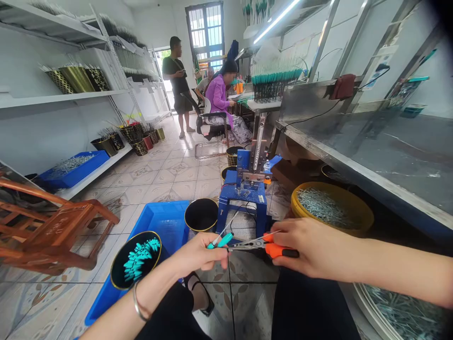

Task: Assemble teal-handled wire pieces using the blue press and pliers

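My left hand (203, 257) pinches turquoise plastic handles (225, 240) between thumb and fingers; a thin metal shaft slants up from them. My right hand (304, 243) is wrapped around a pair of pliers (278, 250) with orange and black grips. The jaws of the pliers point left and reach the left fingertips, beside the turquoise handles. Whether they grip anything cannot be made out. A thin rod also shows by the right fingers. Left of my left hand, a black gold-rimmed bin (118, 264) holds many turquoise handles.
A blue press-like machine (244, 191) stands ahead, beside a dark bin (201, 215). A blue tray (161, 211) lies under the handle bin. To the right are a yellow tub (364, 219) of metal pieces and a metal-topped table (396, 156). Two people (180, 75) (217, 97) are farther back.
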Tool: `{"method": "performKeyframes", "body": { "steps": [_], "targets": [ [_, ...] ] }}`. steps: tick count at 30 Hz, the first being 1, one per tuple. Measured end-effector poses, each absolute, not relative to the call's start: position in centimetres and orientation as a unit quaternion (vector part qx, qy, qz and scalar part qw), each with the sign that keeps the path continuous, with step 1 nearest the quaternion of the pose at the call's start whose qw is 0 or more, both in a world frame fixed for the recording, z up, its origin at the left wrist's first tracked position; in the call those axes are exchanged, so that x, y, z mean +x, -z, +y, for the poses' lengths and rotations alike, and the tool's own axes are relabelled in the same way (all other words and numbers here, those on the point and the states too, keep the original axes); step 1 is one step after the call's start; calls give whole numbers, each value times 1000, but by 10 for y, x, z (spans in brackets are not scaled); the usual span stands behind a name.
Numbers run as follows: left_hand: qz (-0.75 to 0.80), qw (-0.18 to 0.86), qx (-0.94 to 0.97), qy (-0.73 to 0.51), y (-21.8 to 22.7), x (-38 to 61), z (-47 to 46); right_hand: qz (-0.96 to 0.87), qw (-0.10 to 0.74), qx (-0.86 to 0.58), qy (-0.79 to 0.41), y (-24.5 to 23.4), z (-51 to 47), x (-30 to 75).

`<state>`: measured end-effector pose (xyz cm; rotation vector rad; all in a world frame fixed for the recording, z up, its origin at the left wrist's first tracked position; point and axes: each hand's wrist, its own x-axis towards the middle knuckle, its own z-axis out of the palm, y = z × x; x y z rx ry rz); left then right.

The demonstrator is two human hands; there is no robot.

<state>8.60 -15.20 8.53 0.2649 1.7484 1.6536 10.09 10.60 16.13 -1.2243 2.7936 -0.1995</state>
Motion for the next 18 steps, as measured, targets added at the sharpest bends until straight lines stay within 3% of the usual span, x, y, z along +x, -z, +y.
{"method": "performKeyframes", "body": {
  "steps": [3, 5, 9, 11, 13, 16, 18],
  "targets": [
    [606, 488, 146, -611, -87, 84, -165, 864, -71, -498, 22, -157, 106, 93],
    [611, 476, 137, -617, -89, 84, -168, 865, -75, -496, 24, -158, 102, 90],
    [707, 279, 57, -648, -90, 84, -160, 927, 85, -354, 89, -162, 92, 93],
    [729, 238, 48, -640, -88, 82, -159, 934, 132, -315, 108, -161, 89, 95],
    [706, 307, 83, -633, -83, 79, -165, 922, 79, -368, 87, -159, 92, 95],
    [642, 472, 120, -593, -75, 76, -188, 872, -87, -481, 33, -160, 104, 86],
    [631, 473, 103, -607, -71, 77, -202, 866, -149, -476, 35, -162, 116, 77]
  ]
}}
